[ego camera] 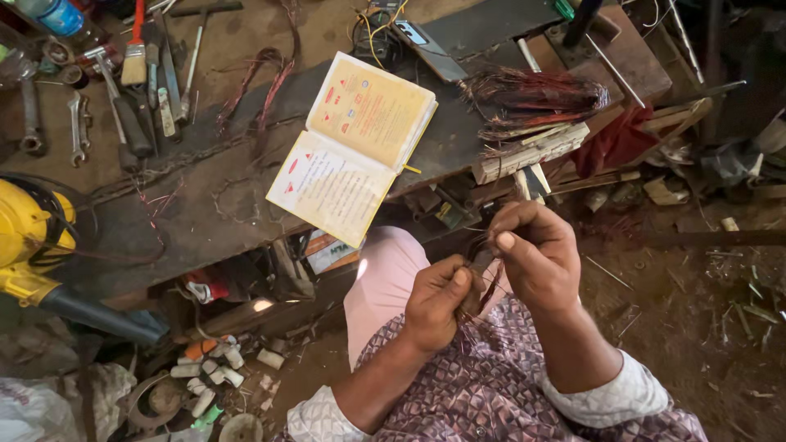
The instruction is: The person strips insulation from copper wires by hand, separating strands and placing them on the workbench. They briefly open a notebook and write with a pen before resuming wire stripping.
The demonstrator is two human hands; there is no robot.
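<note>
Patterned sleeves nearest; both hands pinch a thin copper wire bundle (483,274) over the lap, left hand (438,299) low, right hand (536,254) above, near desk (205,205) w/ open booklet (352,147); sorting strands, needs fine grip

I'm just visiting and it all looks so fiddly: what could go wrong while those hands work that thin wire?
The thin copper wire strands, pinched between the left hand and right hand, could kink, snap or prick the fingers. The open booklet overhangs the bench edge just above the hands, so a knock might tip it off.
</note>
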